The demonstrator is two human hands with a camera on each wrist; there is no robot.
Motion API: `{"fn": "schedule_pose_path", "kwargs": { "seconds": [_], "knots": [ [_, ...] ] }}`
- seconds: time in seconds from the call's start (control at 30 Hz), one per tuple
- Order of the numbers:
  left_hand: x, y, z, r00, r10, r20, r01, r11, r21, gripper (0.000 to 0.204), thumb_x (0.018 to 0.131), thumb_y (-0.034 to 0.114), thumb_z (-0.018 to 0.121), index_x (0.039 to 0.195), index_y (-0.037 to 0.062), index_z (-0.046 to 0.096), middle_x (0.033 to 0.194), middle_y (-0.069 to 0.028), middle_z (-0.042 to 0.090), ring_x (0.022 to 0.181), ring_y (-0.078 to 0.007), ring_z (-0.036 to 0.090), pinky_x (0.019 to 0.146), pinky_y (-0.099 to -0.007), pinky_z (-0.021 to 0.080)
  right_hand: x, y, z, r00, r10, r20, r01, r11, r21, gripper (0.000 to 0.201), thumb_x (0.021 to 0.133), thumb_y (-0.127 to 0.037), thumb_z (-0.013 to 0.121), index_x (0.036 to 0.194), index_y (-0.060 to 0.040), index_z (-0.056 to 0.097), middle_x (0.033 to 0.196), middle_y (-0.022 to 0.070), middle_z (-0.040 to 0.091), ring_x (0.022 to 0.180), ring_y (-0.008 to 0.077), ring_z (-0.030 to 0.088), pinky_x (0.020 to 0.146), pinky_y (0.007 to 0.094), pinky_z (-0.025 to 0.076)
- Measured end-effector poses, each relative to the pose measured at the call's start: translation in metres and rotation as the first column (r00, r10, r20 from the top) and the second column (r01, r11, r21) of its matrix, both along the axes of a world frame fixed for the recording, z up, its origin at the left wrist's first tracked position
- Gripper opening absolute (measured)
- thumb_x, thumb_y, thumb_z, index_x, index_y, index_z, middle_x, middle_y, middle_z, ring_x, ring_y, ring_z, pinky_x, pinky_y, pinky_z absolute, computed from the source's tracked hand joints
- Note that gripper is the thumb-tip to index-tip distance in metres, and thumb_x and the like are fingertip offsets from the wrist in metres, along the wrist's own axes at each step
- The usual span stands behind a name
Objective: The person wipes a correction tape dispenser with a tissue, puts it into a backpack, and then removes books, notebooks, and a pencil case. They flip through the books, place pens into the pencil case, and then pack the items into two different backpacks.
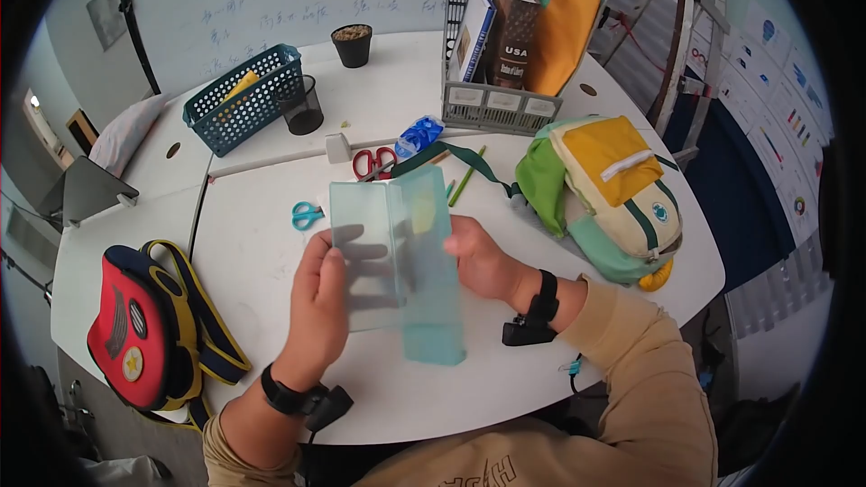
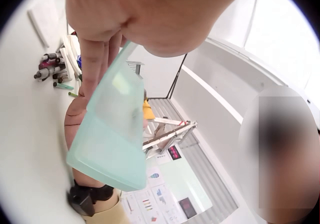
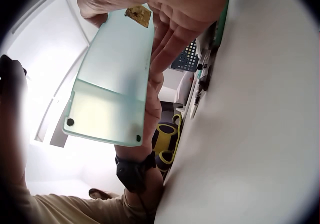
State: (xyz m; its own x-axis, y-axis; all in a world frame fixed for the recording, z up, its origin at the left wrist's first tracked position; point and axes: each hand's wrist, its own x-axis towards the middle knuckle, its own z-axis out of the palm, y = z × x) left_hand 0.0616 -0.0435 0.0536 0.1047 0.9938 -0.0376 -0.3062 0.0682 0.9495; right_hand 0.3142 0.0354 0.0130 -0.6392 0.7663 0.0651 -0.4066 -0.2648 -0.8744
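Note:
Both hands hold an open translucent teal plastic pencil case (image 1: 431, 280) over the white table (image 1: 271, 167). Its two hinged halves are spread like a book. My left hand (image 1: 320, 298) grips the left half, thumb in front and fingers showing through from behind. On the right edge, my right hand (image 1: 487, 261) grips the other half. From the right wrist view, the case's underside (image 3: 117, 54) shows small dark feet and a gold sticker (image 3: 138, 16). Teal-handled scissors (image 1: 307, 215) and red-handled scissors (image 1: 374, 164) lie beyond the case.
A cream, yellow and green backpack (image 1: 622, 189) lies right, a red and navy bag (image 1: 135, 352) left. Farther back stand a teal basket (image 1: 244, 113), a mesh pen cup (image 1: 300, 108), a potted plant (image 1: 353, 47) and a grey crate (image 1: 492, 115) with books. A blue packet (image 1: 419, 136) and green pencil (image 1: 467, 177) lie mid-table.

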Motion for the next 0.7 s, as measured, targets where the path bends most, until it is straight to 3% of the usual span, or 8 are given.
{"fn": "schedule_pose_path", "kwargs": {
  "seconds": [0.1, 0.17, 0.23, 0.27, 0.37, 0.47, 0.57, 0.7],
  "knots": [
    [-0.005, 0.01, 0.005, 0.999, 0.05, -0.013, -0.051, 0.998, -0.044, 0.038, 0.121, 0.013, 0.039, 0.155, 0.0009, 0.053, 0.143, -0.0168, 0.072, 0.12, -0.0278, 0.077, 0.094, -0.0492, 0.073, -0.007, -0.003, 0.014, 0.99, -0.117, -0.08, 0.11, 0.99, -0.086, 0.052, 0.11, -0.018, 0.055, 0.159, -0.0002, 0.059, 0.129, 0.0072, 0.078, 0.113, 0.0145, 0.075, 0.095, 0.0312, 0.062],
    [-0.009, 0.014, 0.006, 0.99, 0.133, 0.041, -0.13, 0.989, -0.076, 0.044, 0.118, 0.02, 0.044, 0.157, 0.0011, 0.053, 0.146, -0.0178, 0.071, 0.119, -0.0321, 0.077, 0.089, -0.0474, 0.072, 0.007, 0.013, -0.009, 0.968, -0.222, 0.12, 0.212, 0.973, 0.091, 0.044, 0.112, -0.012, 0.06, 0.154, -0.0021, 0.061, 0.134, 0.0088, 0.077, 0.109, 0.0136, 0.074, 0.092, 0.0291, 0.061],
    [-0.025, 0.018, 0.008, 0.974, 0.187, 0.13, -0.173, 0.978, -0.114, 0.048, 0.117, 0.025, 0.047, 0.159, 0.0013, 0.054, 0.146, -0.0185, 0.071, 0.121, -0.0339, 0.076, 0.089, -0.0481, 0.07, 0.011, 0.021, -0.007, 0.851, -0.419, 0.317, 0.321, 0.893, 0.316, 0.038, 0.112, -0.009, 0.063, 0.15, -0.0031, 0.063, 0.133, 0.0091, 0.076, 0.107, 0.0134, 0.074, 0.09, 0.0288, 0.061],
    [-0.03, 0.022, 0.004, 0.956, 0.27, 0.114, -0.256, 0.959, -0.119, 0.055, 0.115, 0.03, 0.051, 0.163, 0.0021, 0.053, 0.148, -0.0178, 0.07, 0.13, -0.0343, 0.073, 0.1, -0.0505, 0.065, 0.012, 0.03, -0.014, 0.784, -0.549, 0.29, 0.381, 0.794, 0.473, 0.031, 0.109, -0.006, 0.071, 0.14, -0.0051, 0.069, 0.13, 0.0085, 0.075, 0.104, 0.0142, 0.073, 0.087, 0.0295, 0.061],
    [-0.046, 0.028, 0.0, 0.873, 0.441, 0.211, -0.424, 0.897, -0.12, 0.057, 0.114, 0.029, 0.052, 0.164, 0.0026, 0.054, 0.15, -0.0151, 0.069, 0.137, -0.0314, 0.068, 0.113, -0.0513, 0.059, 0.018, 0.03, 0.005, 0.52, -0.699, 0.492, 0.176, 0.651, 0.739, 0.027, 0.104, -0.008, 0.079, 0.131, -0.005, 0.075, 0.129, 0.0096, 0.074, 0.113, 0.0201, 0.072, 0.096, 0.0347, 0.06],
    [-0.045, 0.026, 0.013, 0.839, 0.494, 0.228, -0.48, 0.869, -0.116, 0.058, 0.111, 0.032, 0.057, 0.162, 0.0047, 0.058, 0.152, -0.0124, 0.069, 0.136, -0.0299, 0.068, 0.115, -0.0499, 0.056, 0.016, 0.031, -0.005, 0.572, -0.712, 0.407, 0.022, 0.51, 0.86, 0.029, 0.097, -0.012, 0.089, 0.124, -0.0061, 0.08, 0.135, 0.0116, 0.071, 0.127, 0.0287, 0.067, 0.109, 0.0405, 0.056],
    [-0.045, 0.024, 0.016, 0.855, 0.469, 0.223, -0.449, 0.883, -0.136, 0.059, 0.109, 0.033, 0.06, 0.161, 0.0055, 0.059, 0.15, -0.0104, 0.07, 0.131, -0.028, 0.07, 0.112, -0.0483, 0.057, 0.009, 0.025, 0.0, 0.639, -0.671, 0.377, -0.062, 0.443, 0.894, 0.032, 0.093, -0.017, 0.095, 0.121, -0.0065, 0.083, 0.141, 0.0122, 0.069, 0.136, 0.0349, 0.061, 0.117, 0.0444, 0.052],
    [-0.05, 0.025, 0.016, 0.893, 0.371, 0.254, -0.343, 0.928, -0.148, 0.06, 0.108, 0.036, 0.062, 0.16, 0.006, 0.061, 0.147, -0.0083, 0.072, 0.124, -0.0254, 0.071, 0.107, -0.0459, 0.057, 0.006, 0.022, 0.005, 0.708, -0.575, 0.41, -0.204, 0.39, 0.898, 0.036, 0.095, -0.015, 0.094, 0.129, -0.0104, 0.086, 0.149, 0.0125, 0.068, 0.142, 0.0351, 0.057, 0.119, 0.0469, 0.05]
  ]
}}
